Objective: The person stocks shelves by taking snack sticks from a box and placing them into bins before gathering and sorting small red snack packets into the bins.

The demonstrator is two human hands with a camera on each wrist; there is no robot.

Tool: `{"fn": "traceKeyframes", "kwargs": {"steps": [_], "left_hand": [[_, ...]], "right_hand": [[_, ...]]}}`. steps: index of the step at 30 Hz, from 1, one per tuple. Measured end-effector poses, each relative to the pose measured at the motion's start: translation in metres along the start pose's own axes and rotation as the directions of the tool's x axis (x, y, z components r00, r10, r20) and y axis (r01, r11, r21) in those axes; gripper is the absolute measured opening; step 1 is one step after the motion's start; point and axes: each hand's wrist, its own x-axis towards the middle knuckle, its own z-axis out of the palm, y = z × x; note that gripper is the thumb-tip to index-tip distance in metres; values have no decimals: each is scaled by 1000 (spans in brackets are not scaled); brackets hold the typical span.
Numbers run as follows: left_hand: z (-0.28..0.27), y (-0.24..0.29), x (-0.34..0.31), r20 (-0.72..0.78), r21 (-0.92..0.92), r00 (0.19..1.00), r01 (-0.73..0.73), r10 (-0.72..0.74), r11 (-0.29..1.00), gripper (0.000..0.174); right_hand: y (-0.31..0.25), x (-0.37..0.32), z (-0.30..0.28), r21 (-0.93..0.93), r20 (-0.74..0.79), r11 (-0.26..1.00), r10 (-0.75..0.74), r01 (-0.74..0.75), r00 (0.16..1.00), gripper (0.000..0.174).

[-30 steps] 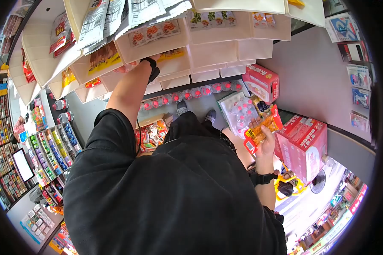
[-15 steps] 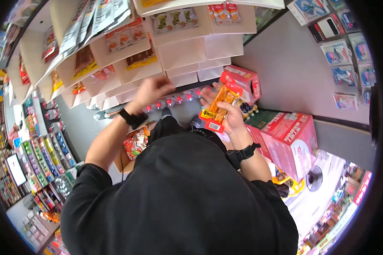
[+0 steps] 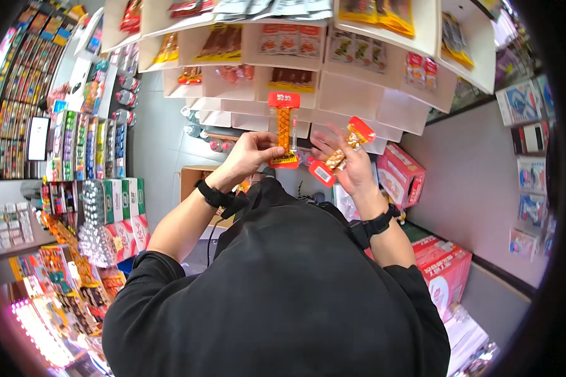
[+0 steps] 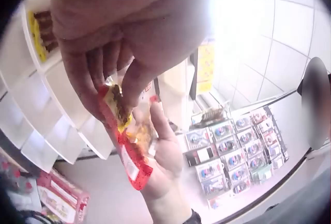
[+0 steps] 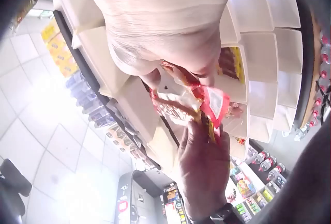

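In the head view my left hand (image 3: 255, 152) pinches a long snack packet (image 3: 284, 127) near its lower end, between thumb and fingers. The packet stands upright, with red ends and an orange braided-looking snack behind a clear window. Just to its right, my right hand (image 3: 357, 171) holds another red-ended snack packet (image 3: 337, 159) slanted across the palm under the thumb, other fingers spread. The left wrist view has the left hand (image 4: 129, 27) close over the right hand's red packet end (image 4: 135, 164). From the right wrist, the left hand's thumb (image 5: 194, 136) lies against a packet.
Tiered white bins (image 3: 289, 38) with snack packets rise ahead. Brown snack packs (image 3: 292, 80) lie in the bin just beyond the left hand's packet. An open cardboard box (image 3: 195, 179) sits low on the left. Pink cartons (image 3: 399, 176) stand at the right by a grey wall (image 3: 465, 132).
My left hand has come out of a bin, down toward the right hand, and now pinches a packet. My right hand's packet has tilted and shifted. The view has swung left.
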Motion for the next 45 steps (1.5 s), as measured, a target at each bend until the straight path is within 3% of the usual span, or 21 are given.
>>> {"fn": "traceKeyframes", "kwargs": {"steps": [3,8,11,17,19,21,23,25,27,28,30,31,33,35,37,38,40,41,43,45], "left_hand": [[-37,-17,-6,-50,-39,998,-29,28,999,27],[-100,-37,-7,-103,-213,994,2,-24,977,37],[-160,-63,3,-159,1,986,45,-45,999,34],[-292,-126,33,-460,54,888,13,13,998,27],[-346,-153,61,-550,211,827,6,114,977,30],[-392,-157,93,-571,171,820,71,40,983,30],[-412,-122,110,-604,286,794,140,65,948,30],[-448,-147,168,-610,372,776,105,158,922,30],[-470,-136,204,-592,546,788,239,169,803,33],[-475,-132,215,-591,541,790,238,164,806,33],[-487,-133,233,-665,552,603,-1,440,834,36],[-498,-135,243,-665,549,605,0,437,836,36],[-507,-123,248,-654,637,628,157,422,755,39],[-504,-130,248,-615,643,659,101,433,759,35],[-500,-143,252,-413,905,728,263,548,333,33],[-494,-143,251,-415,904,730,263,543,337,33],[-482,-144,244,-300,931,829,362,472,-43,34],[-480,-149,243,-302,931,830,363,470,-42,34],[-472,-161,238,-306,938,688,336,658,85,28],[-460,-162,220,-312,939,720,334,620,86,26]], "right_hand": [[8,9,2,-78,-20,996,51,-53,998,48],[31,28,21,-177,-148,984,-23,-3,989,28],[48,42,30,-237,-232,970,4,-61,973,27],[81,59,56,-332,-409,934,-15,-134,912,31],[87,62,60,-321,-414,935,1,-148,910,36],[92,64,66,-351,-425,922,1,-166,905,40],[98,65,72,-356,-452,917,1,-182,892,41],[102,65,74,-364,-469,914,-14,-179,883,43],[106,62,83,-351,-505,918,-19,-186,863,44],[106,60,88,-358,-516,917,-37,-177,856,44],[107,55,90,-366,-543,917,-72,-159,836,46],[107,51,91,-367,-546,916,-72,-162,835,46],[105,44,94,-412,-579,891,-95,-190,810,45],[108,39,92,-392,-586,903,-96,-177,804,44],[110,36,95,-397,-588,897,-88,-192,804,44],[111,36,95,-399,-591,896,-87,-197,802,44],[112,35,94,-407,-592,891,-88,-203,801,44],[112,37,96,-407,-593,890,-86,-205,801,44],[111,40,102,-419,-583,883,-81,-214,809,44],[110,44,104,-419,-582,883,-82,-212,809,44]]}}
